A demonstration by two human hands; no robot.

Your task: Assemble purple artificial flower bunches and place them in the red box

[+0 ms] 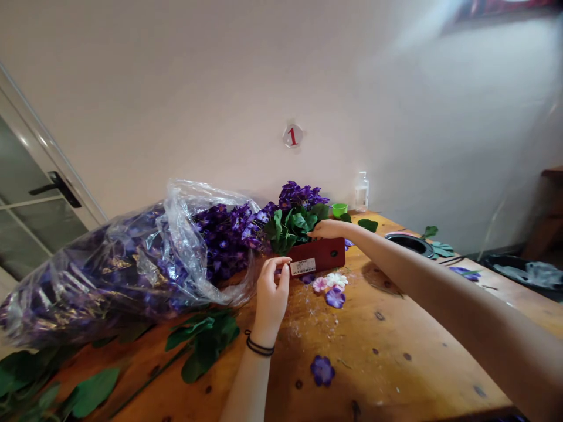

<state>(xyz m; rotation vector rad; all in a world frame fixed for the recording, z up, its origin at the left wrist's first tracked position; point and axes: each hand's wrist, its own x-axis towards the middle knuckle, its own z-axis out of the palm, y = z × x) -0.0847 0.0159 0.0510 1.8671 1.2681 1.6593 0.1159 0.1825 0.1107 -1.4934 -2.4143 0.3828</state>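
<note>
A dark red box (323,258) with a barcode label (303,266) on its front stands on the wooden table. Green leaves (292,225) and purple artificial flowers (301,194) rise from it. My left hand (271,288) is at the box's left end, fingers curved and apart, their tips close to or touching its corner. A black band circles that wrist. From the right, my right hand (326,229) reaches over the box's top edge with its fingers bent in beside the leaves. What those fingertips hold is hidden.
A clear plastic bag (176,246) of purple flowers lies left. Loose leafy stems (206,340) are in front of it. Loose petals (336,296) and a purple blossom (322,370) lie on the table (396,375). Behind stand a green cup (339,210) and clear bottle (362,192); a black dish (409,244) sits right.
</note>
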